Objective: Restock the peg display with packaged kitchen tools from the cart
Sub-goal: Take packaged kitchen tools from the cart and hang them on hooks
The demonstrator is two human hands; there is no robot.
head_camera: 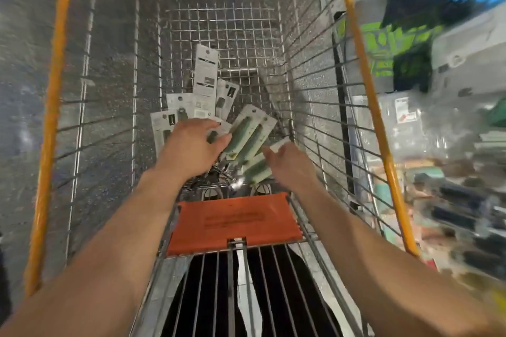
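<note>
Several carded kitchen-tool packs lie in a heap at the near end of the wire cart (pixel 301 107). A pack with pale green handles (pixel 250 131) lies slanted on top. A second green-handled pack (pixel 256 171) sits below it, and white-carded packs (pixel 206 71) lie further in. My left hand (pixel 191 145) reaches into the heap with its fingers stretched out, the tips touching the slanted green pack's left edge. My right hand (pixel 287 163) hovers with spread fingers at the right edge of the lower green pack, a white card just behind its fingertips. Neither hand plainly grips anything.
The cart has orange top rails (pixel 56 90) and an orange child-seat flap (pixel 235 223) close to me. Blurred store shelving with packaged goods (pixel 438 145) runs along the right side. Grey speckled floor (pixel 24 49) lies to the left.
</note>
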